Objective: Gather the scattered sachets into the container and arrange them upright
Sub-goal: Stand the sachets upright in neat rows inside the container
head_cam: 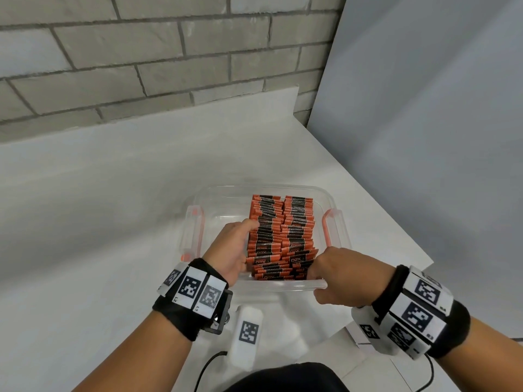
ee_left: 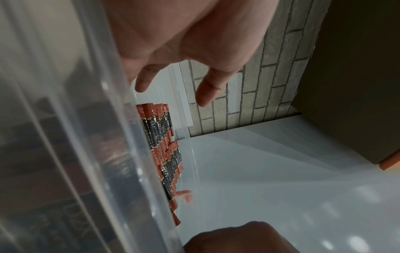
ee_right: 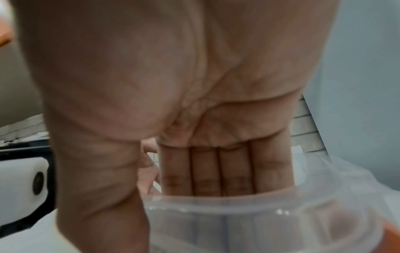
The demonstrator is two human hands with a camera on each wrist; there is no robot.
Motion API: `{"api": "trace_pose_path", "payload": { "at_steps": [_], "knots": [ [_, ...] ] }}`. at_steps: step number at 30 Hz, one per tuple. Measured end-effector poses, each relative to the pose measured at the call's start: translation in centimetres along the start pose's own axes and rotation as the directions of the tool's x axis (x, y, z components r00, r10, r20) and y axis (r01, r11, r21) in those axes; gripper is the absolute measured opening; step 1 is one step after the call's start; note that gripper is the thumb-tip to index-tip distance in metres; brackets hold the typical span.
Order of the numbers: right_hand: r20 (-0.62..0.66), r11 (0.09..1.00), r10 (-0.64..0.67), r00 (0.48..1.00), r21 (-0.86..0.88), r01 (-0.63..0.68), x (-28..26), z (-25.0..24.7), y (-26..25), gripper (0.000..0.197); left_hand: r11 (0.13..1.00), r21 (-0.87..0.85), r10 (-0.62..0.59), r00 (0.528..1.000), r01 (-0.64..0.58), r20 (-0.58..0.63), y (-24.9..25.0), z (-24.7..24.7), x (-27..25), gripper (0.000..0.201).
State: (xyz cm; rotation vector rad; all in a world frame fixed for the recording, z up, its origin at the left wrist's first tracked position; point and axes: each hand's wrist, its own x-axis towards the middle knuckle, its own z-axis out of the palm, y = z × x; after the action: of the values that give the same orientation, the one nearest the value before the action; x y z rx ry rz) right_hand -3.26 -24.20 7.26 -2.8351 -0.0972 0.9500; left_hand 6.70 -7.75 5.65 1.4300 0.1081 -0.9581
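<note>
A clear plastic container (head_cam: 268, 188) with orange side latches stands on the white table. Two rows of orange-and-black sachets (head_cam: 283, 230) stand on edge in its right half, also seen through the wall as sachets (ee_left: 164, 145). My left hand (head_cam: 235, 244) is inside the container, its fingers (ee_left: 207, 89) relaxed and lying along the left side of the left row. My right hand (head_cam: 339, 275) straddles the near wall: straight fingers (ee_right: 216, 171) reach down inside by the sachets' near end, thumb outside the wall (ee_right: 238, 222). Their tips are hidden.
The container's left half holds nothing. A white marker-tagged device (head_cam: 246, 332) and a black cable (head_cam: 209, 363) lie near the table's front. A brick wall (head_cam: 141, 66) runs behind, a grey panel (head_cam: 424, 137) stands right, and the table edge (head_cam: 396, 222) slants close by.
</note>
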Motion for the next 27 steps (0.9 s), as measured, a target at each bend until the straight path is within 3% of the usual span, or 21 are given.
{"api": "trace_pose_path", "payload": {
  "at_steps": [8, 10, 12, 13, 15, 16, 19, 21, 23, 25, 27],
  "knots": [
    [-0.028, 0.999, 0.016, 0.999, -0.034, -0.017, 0.2, 0.5, -0.1, 0.027, 0.999, 0.032, -0.012, 1.000, 0.012, 0.007, -0.2, 0.0, 0.3, 0.020],
    [-0.071, 0.999, -0.016, 0.997, 0.051, 0.019, -0.3, 0.7, 0.2, 0.027, 0.998, 0.050, -0.029, 1.000, 0.029, 0.007, 0.0, 0.0, 0.0, 0.020],
    [-0.208, 0.972, -0.019, 0.978, 0.225, 0.067, -0.9, 0.5, 0.5, 0.029, 0.998, 0.042, -0.057, 0.998, 0.056, 0.003, 0.2, 0.2, -0.2, 0.022],
    [-0.305, 0.940, 0.040, 0.952, 0.334, 0.068, -1.1, 0.2, 0.4, 0.030, 0.997, 0.047, -0.065, 0.998, 0.066, -0.009, 0.4, 0.2, -0.5, 0.023],
    [-0.417, 0.794, 0.282, 0.864, 0.607, 0.034, -1.0, -0.4, 0.2, 0.037, 0.994, 0.046, -0.098, 0.994, 0.100, -0.042, 0.7, 0.2, -0.8, 0.024],
    [-0.377, 0.666, 0.401, 0.835, 0.746, 0.017, -0.8, -0.6, 0.1, 0.042, 0.992, 0.035, -0.120, 0.991, 0.122, -0.061, 0.9, 0.1, -0.8, 0.022],
    [-0.105, 0.256, 0.541, 0.834, 0.966, -0.045, 0.2, -0.9, -0.1, 0.058, 0.983, -0.005, -0.181, 0.978, 0.181, -0.099, 1.5, -0.2, -0.7, 0.013],
    [0.019, 0.047, 0.532, 0.847, 0.998, -0.052, 0.8, -1.0, -0.4, 0.065, 0.980, -0.035, -0.198, 0.975, 0.196, -0.102, 1.6, -0.1, -0.3, 0.037],
    [0.086, -0.049, 0.531, 0.843, 0.996, -0.071, 1.4, -0.9, -0.6, 0.072, 0.974, -0.063, -0.225, 0.969, 0.219, -0.102, 1.7, 0.0, 0.1, 0.053],
    [0.133, -0.078, 0.555, 0.821, 0.991, -0.108, 2.0, -1.1, -0.7, 0.077, 0.964, -0.088, -0.255, 0.964, 0.249, -0.068, 1.6, 0.2, 0.4, 0.040],
    [0.164, -0.085, 0.566, 0.808, 0.986, -0.141, 2.6, -1.2, -0.7, 0.082, 0.952, -0.112, -0.294, 0.954, 0.287, -0.055, 1.5, 0.7, 0.2, 0.040]
  ]
}}
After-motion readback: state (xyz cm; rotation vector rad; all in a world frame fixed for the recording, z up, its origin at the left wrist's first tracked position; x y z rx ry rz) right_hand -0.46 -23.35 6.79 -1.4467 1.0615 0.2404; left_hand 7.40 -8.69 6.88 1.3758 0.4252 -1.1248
